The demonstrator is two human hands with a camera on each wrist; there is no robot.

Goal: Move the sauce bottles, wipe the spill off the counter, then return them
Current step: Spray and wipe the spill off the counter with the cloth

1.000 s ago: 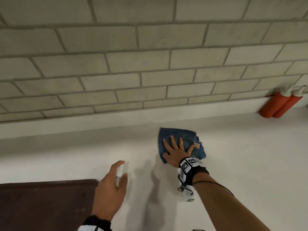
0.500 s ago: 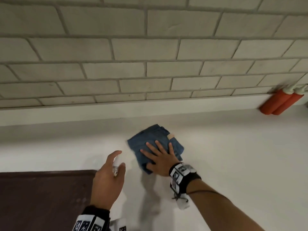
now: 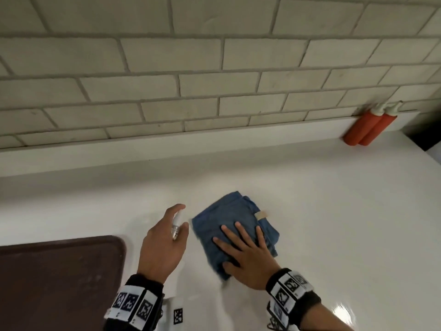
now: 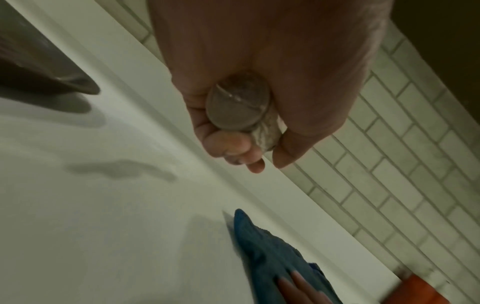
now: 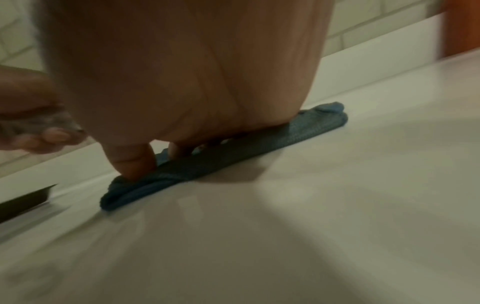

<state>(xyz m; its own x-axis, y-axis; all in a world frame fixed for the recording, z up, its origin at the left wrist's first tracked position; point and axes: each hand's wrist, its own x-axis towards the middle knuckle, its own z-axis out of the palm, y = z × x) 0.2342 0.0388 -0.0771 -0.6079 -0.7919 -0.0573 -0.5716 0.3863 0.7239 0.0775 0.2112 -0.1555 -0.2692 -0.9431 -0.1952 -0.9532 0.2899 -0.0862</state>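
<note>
White counter [image 3: 310, 211]; right hand [image 3: 248, 259] flat, fingers spread, pressing blue cloth [image 3: 229, 216]; left hand [image 3: 162, 244] gripping seemingly a spray bottle [image 3: 176, 225].

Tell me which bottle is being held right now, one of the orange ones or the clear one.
The small clear spray bottle, gripped in the left hand. The two orange sauce bottles stand untouched at the wall, far right.
</note>
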